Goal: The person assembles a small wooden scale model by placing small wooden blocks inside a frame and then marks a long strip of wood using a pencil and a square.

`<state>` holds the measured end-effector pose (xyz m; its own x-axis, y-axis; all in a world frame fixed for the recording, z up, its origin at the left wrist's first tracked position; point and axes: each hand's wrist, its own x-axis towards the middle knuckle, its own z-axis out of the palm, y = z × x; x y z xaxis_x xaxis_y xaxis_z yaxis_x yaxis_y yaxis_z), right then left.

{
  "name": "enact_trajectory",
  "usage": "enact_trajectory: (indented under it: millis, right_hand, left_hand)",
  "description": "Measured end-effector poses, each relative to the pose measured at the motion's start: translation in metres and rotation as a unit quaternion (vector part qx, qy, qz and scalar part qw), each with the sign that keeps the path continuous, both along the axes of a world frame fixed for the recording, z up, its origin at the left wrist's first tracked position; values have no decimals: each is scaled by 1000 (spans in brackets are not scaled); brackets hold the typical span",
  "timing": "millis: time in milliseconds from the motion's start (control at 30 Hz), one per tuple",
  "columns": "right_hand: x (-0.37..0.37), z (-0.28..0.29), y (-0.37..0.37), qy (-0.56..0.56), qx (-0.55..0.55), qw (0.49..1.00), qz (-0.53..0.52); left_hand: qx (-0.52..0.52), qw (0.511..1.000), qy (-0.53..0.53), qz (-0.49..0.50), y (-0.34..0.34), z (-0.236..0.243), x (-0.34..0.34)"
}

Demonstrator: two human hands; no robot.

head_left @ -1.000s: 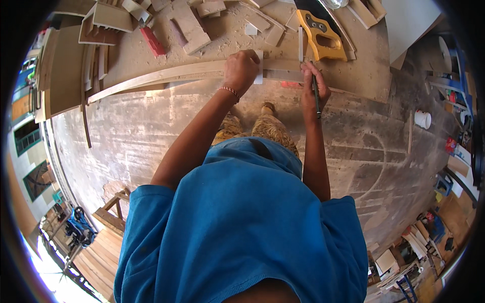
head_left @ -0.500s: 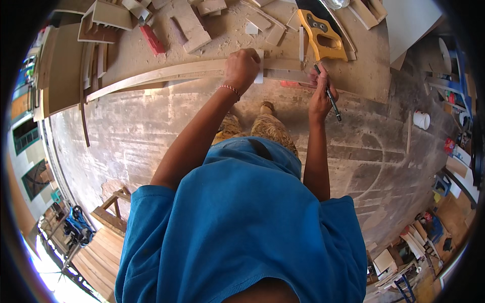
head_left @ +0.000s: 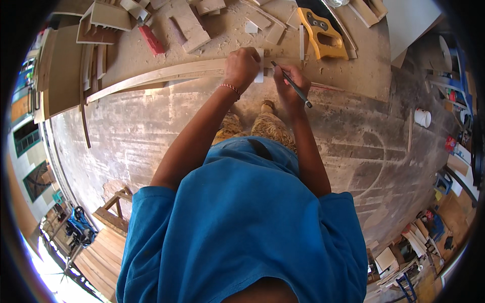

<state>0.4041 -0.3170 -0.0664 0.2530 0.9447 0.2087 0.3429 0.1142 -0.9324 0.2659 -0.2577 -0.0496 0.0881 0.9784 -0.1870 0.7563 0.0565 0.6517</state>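
Observation:
A long pale wooden strip lies along the near edge of the workbench. My left hand is closed over the strip, against a flat white piece that crosses it. The fingers' undersides are hidden. Close by on the right, my right hand grips a dark pencil, its upper end slanting toward me and its other end pointing at the strip beside the white piece. Whether the pencil touches the wood I cannot tell.
A handsaw with a yellow handle lies right of my hands. A red-handled tool, a wooden float-like block and several offcuts and shavings lie farther back. A white bucket stands on the floor at right.
My right hand has moved left with the pencil, from the strip's right part to beside the white piece. My left hand has stayed in place.

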Motion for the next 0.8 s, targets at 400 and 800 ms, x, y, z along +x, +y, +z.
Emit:
enact_trajectory:
  millis: [400,800]
  right_hand:
    - [-11,-14,9,7,-40,999,33]
    - [-16,-4,4,-99,36,994,16]
  left_hand:
    - [2,1000,11,-12,2,5,1]
    - [5,999,-6,-31,5,1,-1]
